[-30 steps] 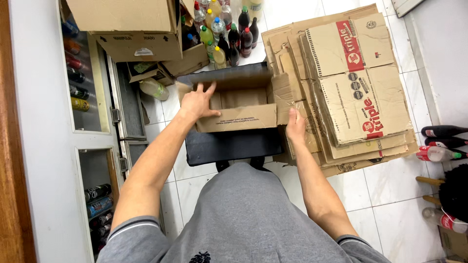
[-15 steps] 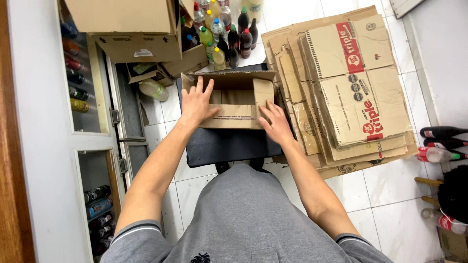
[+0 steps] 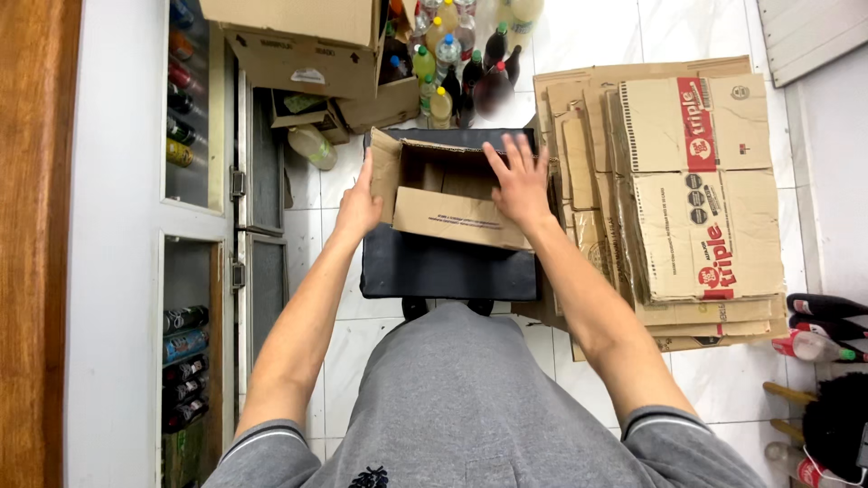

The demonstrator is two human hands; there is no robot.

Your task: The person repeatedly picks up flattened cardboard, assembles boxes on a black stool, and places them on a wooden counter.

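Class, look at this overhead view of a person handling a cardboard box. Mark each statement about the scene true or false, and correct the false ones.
1. The left hand rests against the left side of the open cardboard box. True.
2. The right hand holds a bottle. False: it lies spread on the box's right flap, holding nothing.
3. A stack of flattened cartons lies to the right of the box. True.
4. The box sits directly on the white floor tiles. False: it sits on a dark stool or seat.
5. Bottles stand on the floor beyond the box. True.
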